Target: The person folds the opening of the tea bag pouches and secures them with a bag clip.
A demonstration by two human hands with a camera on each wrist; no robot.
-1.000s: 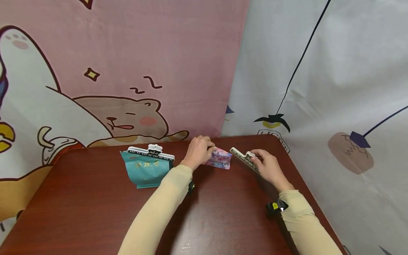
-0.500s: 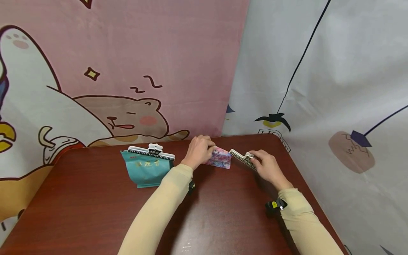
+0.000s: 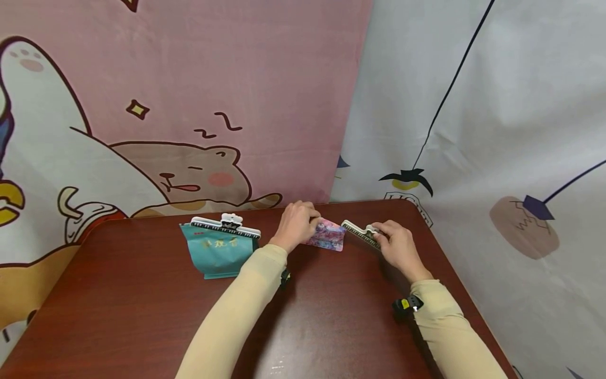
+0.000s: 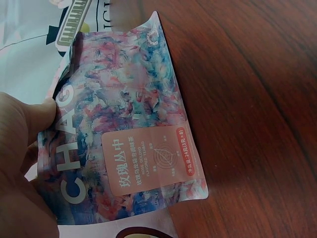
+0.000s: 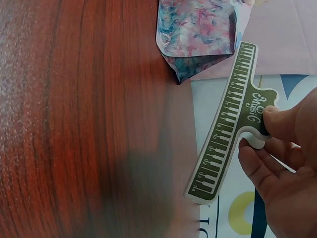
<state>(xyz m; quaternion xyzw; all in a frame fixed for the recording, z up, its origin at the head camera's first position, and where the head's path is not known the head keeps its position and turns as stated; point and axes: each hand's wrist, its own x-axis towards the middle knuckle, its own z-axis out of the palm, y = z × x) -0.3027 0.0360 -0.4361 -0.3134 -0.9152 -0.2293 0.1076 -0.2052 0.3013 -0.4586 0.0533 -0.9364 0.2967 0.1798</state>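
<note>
A pink and blue patterned tea pouch (image 4: 129, 94) has its top edge pinched between the thumb and fingers of my left hand (image 3: 294, 225). In the left wrist view its printed front faces the camera, over the table's back part. My right hand (image 3: 400, 250) holds a bag clip (image 5: 225, 124) with piano keys and "Music" printed on it, thumb and fingers squeezing its handle. The clip's upper end lies close to the pouch's top corner in the right wrist view. Farther left stands a teal bag (image 3: 218, 258) with a similar clip (image 3: 230, 225) across its top.
The dark red-brown wooden table (image 3: 303, 321) ends at a back edge just behind both hands. Beyond it hangs a pink cartoon curtain (image 3: 284, 105), with a pale grey one (image 3: 502, 121) to the right.
My right hand has shifted very slightly left, and the clip in it has tilted a little. The left hand and the pouch have barely moved.
</note>
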